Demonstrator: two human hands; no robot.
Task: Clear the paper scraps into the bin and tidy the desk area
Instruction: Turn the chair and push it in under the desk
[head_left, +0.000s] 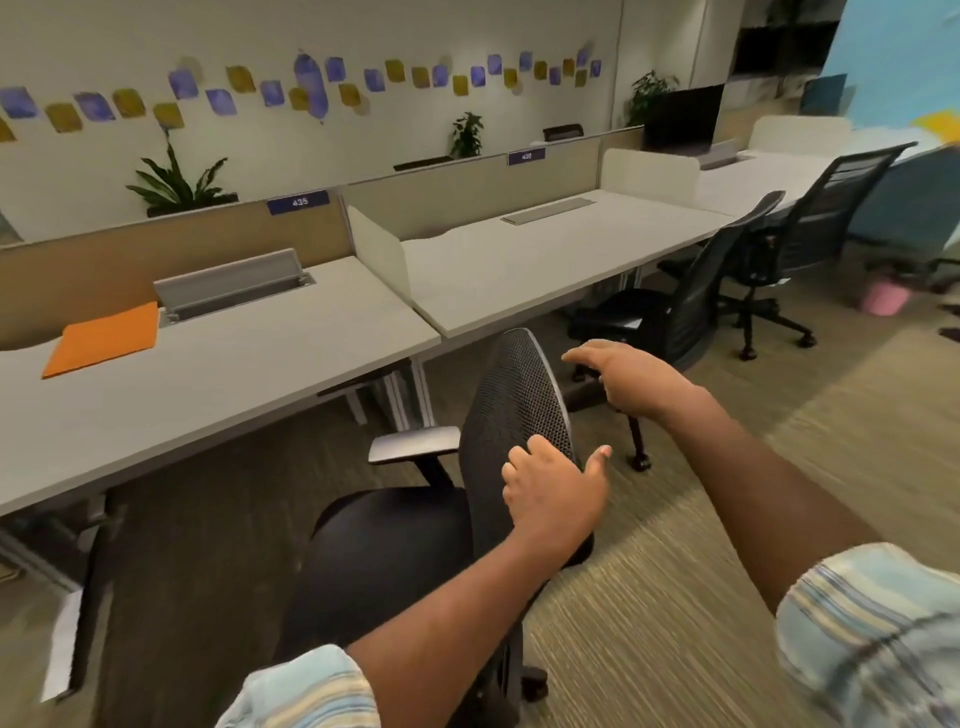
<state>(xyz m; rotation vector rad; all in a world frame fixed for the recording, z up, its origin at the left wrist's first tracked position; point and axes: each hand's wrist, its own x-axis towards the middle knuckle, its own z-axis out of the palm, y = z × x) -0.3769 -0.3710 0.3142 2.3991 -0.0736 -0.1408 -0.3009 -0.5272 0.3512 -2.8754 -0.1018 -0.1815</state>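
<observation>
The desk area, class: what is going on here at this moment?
A person stands behind a black mesh office chair that is pulled out from the desk. The left hand rests on the chair's backrest edge, while the right hand hovers open just beyond it, holding nothing. An orange folder lies on the desk. No paper scraps or bin are in view.

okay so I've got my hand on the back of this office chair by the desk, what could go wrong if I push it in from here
1. Only your left hand touches the mesh chair; your right hand hovers open beside it. On casters it may swivel instead of rolling straight.
2. Its armrest looks close to the height of the desk edge and could knock it.
3. A hard bump might shift the orange folder lying on the desk.
</observation>
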